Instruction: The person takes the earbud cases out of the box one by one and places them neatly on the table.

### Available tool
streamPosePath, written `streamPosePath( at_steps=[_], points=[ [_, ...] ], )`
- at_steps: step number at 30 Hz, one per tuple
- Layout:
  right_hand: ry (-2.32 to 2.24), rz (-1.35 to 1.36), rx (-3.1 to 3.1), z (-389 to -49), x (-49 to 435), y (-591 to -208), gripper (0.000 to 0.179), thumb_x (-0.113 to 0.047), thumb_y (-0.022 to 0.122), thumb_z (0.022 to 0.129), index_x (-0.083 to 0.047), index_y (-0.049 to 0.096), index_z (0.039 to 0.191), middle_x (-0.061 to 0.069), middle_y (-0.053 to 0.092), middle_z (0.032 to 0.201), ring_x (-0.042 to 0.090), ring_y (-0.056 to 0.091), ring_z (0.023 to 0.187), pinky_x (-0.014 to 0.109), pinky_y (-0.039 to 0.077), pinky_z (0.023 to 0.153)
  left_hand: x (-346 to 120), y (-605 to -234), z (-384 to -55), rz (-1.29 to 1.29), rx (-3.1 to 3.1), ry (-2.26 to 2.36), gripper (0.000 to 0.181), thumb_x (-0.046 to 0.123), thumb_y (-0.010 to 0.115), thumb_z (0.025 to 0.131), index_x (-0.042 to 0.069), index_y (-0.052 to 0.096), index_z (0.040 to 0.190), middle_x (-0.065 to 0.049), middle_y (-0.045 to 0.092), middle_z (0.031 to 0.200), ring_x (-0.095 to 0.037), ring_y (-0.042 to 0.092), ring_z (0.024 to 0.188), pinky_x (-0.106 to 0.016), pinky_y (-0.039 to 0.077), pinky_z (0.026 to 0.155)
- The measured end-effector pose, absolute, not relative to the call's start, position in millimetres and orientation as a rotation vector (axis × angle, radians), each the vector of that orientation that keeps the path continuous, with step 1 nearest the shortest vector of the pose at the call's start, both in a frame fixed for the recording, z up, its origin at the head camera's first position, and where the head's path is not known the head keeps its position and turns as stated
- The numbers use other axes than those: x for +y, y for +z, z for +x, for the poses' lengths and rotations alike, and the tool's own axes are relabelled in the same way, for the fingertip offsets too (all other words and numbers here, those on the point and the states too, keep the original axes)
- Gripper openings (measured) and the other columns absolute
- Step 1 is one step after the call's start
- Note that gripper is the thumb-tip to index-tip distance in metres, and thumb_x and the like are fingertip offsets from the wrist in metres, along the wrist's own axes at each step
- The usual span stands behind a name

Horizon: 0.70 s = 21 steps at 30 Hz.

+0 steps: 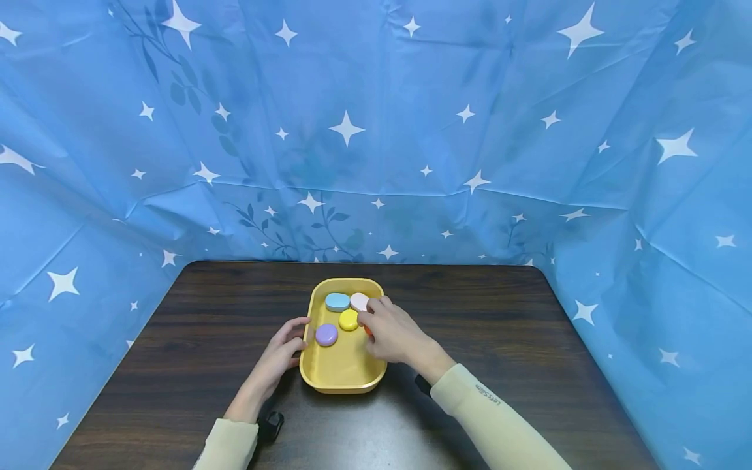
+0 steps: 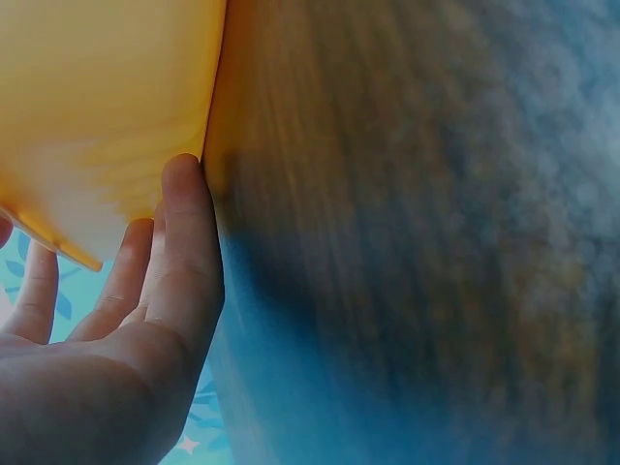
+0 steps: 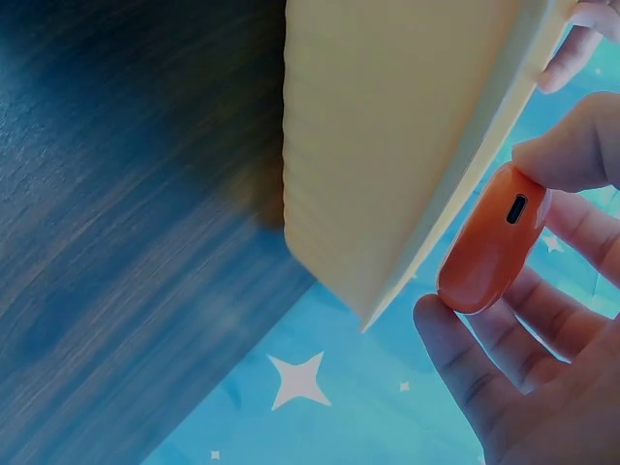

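My right hand [image 1: 390,329] is over the right side of a yellow tray [image 1: 343,378], pinching an orange rounded device [image 3: 492,240] between thumb and fingers. A small charging port shows on the device's edge in the right wrist view; in the head view the hand mostly hides it. Against the tray's left wall, my left hand [image 1: 281,356] rests its fairly straight fingertips [image 2: 182,184]. Inside the tray lie a light blue oval piece [image 1: 337,301], a pale pink one [image 1: 359,301], a yellow round one [image 1: 348,320] and a purple round one [image 1: 326,335].
The tray stands on a dark wood-grain table [image 1: 470,326], near its middle. A blue cloth [image 1: 376,130] with white stars hangs behind the table and along both sides. Dark straps show at both wrists.
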State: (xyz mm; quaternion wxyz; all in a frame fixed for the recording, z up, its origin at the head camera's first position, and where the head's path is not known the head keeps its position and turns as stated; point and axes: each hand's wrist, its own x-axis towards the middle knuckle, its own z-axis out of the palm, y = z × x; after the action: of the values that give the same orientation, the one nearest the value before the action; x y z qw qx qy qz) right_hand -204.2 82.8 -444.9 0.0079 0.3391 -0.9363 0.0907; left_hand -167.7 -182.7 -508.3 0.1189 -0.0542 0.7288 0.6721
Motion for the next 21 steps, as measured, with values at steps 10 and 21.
streamPosePath(
  at_steps=[10,21],
  points=[
    [0.292,1.024,-2.918,-205,90,-443,0.026,-0.018,0.073,0.082,-0.018,0.067,0.107,0.0,0.051,0.102,0.019,0.041,0.093,0.03,0.043,0.072,-183,-508,-167,-0.159,2.14,1.956,0.05,0.011,0.052,0.098,0.013,0.046,0.147,-0.021,0.048,0.144,-0.035,0.053,0.124,-0.052,0.05,0.098],
    [0.332,0.989,-2.927,-207,100,-445,0.029,-0.017,0.076,0.082,-0.014,0.068,0.11,0.003,0.051,0.106,0.019,0.042,0.094,0.031,0.045,0.073,-183,-511,-167,-0.189,2.157,1.951,0.049,0.011,0.051,0.097,0.015,0.048,0.145,-0.018,0.05,0.143,-0.034,0.054,0.124,-0.053,0.049,0.099]
  ],
)
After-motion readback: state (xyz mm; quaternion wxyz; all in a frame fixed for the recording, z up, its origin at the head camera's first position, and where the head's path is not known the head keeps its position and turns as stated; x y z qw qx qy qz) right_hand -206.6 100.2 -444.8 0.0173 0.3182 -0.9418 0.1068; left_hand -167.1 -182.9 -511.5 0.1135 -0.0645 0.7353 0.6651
